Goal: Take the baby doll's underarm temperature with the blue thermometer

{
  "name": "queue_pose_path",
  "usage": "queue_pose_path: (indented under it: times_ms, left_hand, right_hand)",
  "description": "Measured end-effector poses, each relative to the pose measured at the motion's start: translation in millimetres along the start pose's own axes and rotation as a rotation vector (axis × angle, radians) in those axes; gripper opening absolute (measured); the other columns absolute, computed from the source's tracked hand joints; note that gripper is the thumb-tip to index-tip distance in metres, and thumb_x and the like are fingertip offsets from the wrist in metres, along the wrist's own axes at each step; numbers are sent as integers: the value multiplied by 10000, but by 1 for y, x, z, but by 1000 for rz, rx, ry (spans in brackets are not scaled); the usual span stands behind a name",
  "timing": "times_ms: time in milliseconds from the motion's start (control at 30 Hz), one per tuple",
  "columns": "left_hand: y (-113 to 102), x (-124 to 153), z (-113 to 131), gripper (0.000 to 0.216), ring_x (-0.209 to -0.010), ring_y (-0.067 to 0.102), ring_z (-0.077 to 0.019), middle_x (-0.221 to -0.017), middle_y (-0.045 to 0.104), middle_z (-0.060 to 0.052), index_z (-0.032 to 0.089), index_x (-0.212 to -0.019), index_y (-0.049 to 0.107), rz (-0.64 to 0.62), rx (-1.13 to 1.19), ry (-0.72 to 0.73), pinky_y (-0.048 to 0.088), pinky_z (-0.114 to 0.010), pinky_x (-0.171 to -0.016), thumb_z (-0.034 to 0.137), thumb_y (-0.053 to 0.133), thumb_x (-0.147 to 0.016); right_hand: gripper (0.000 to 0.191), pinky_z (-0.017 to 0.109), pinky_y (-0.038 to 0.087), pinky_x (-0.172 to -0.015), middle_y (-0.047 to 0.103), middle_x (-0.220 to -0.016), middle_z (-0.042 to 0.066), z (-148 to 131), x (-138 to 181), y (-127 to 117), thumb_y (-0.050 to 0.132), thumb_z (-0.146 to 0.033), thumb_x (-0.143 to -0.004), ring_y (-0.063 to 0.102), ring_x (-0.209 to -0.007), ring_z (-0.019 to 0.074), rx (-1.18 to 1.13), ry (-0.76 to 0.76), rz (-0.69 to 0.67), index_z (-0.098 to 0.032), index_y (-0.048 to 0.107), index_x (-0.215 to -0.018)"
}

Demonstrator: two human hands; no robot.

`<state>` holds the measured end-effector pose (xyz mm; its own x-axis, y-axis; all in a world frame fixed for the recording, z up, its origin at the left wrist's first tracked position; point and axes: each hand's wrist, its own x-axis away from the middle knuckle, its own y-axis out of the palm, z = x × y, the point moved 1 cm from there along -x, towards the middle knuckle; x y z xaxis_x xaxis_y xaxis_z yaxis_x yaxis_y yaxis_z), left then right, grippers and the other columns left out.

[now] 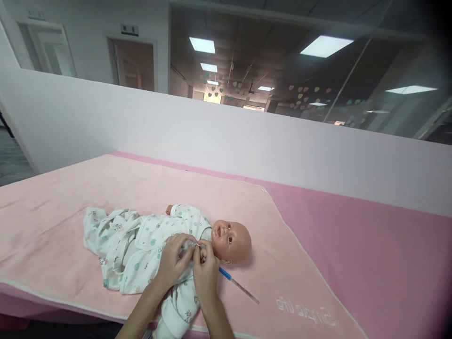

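A bald baby doll (237,239) lies on its back, head to the right, with its face turned up. It wears a white top (150,235) printed with small animals and coloured dots. My left hand (173,258) rests over the doll's chest, finger and thumb pinched at the top's front edge near the neck. Just beside it, my right hand (206,269) pinches the same edge, the fingertips of both hands almost touching. Exactly what lies between the fingertips, a tie or a snap, is too small to make out. One sleeve (181,301) hangs toward me below my hands.
A thin stick with a blue end (238,285), like a pen or thermometer, lies beside my right hand. Under the doll spreads a peach blanket (282,263) on a pink surface (388,254). A white low wall (219,136) and glass stand behind.
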<state>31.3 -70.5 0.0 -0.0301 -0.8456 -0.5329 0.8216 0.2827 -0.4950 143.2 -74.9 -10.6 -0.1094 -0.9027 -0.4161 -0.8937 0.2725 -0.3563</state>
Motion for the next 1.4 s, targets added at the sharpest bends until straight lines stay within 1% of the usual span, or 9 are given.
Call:
queue_pose_path:
  times_ms: [100, 167, 500, 667, 867, 1033, 1133, 1300, 1400]
  left_hand:
    - [-1, 0, -3, 298, -891, 583, -209, -962, 652, -45, 227, -1075, 594, -3, 10, -18, 446, -367, -818, 387, 422, -892]
    - [-1, 0, -5, 318, -901, 585, -206, -956, 654, -46, 234, -1110, 593, -19, 5, -6, 447, -369, -831, 391, 411, -902]
    - [0, -2, -4, 324, -882, 579, -200, -924, 654, -46, 229, -1074, 623, -60, 7, -20, 426, -367, -832, 387, 388, -918]
    - [-7, -3, 2, 300, -832, 579, -176, -913, 659, -31, 225, -977, 654, -67, 63, -27, 425, -328, -795, 344, 383, -925]
    - [-6, -3, 4, 254, -844, 574, -179, -883, 646, -34, 211, -943, 632, -35, 83, -83, 439, -320, -784, 314, 401, -913]
    - [-8, -3, 2, 226, -925, 577, -194, -984, 641, -53, 201, -994, 602, 38, 91, -78, 464, -325, -815, 344, 476, -873]
    - [-18, -1, -2, 252, -987, 560, -213, -1033, 632, -52, 225, -1042, 604, 3, -26, -38, 453, -361, -857, 361, 478, -871]
    - [-43, 6, -14, 241, -1018, 528, -245, -1078, 617, -34, 268, -1001, 644, -8, -310, -15, 414, -414, -875, 408, 540, -834]
    - [-53, 7, -17, 223, -1049, 507, -246, -1112, 603, -23, 283, -963, 664, -53, -333, -2, 405, -406, -887, 417, 547, -829]
  right_hand:
    - [258, 238, 367, -489, 545, -521, -14, 1, 1, 0, 407, -380, -881, 511, -485, 157, 27, 5, 0, -189, 577, -920]
    - [278, 242, 370, -492, 555, -525, -8, 1, 1, 0, 402, -393, -889, 524, -493, 163, 38, 12, 5, -188, 581, -942]
    - [258, 236, 400, -524, 645, -655, 33, 1, 3, 1, 406, -364, -904, 581, -565, 158, 32, -16, 33, -173, 572, -959]
    - [232, 232, 392, -528, 647, -674, 34, 0, 3, 0, 409, -340, -907, 585, -584, 156, 49, -16, 5, -172, 566, -941]
    - [212, 229, 386, -525, 606, -622, 12, -4, 5, -1, 409, -328, -909, 553, -554, 145, 17, -20, -8, -176, 556, -912]
    - [180, 216, 389, -521, 527, -563, -26, -5, 7, -4, 422, -324, -905, 490, -502, 119, -96, -12, 60, -183, 525, -861]
    - [164, 213, 387, -515, 500, -559, -36, -6, 7, -6, 411, -312, -906, 464, -488, 109, -137, 0, 110, -185, 501, -854]
    - [174, 213, 368, -495, 452, -524, -52, -8, 7, -6, 409, -318, -908, 423, -460, 101, -136, -1, 102, -183, 499, -845]
    - [175, 212, 365, -487, 446, -519, -54, -8, 7, -5, 413, -321, -907, 421, -456, 100, -135, 7, 109, -180, 500, -852]
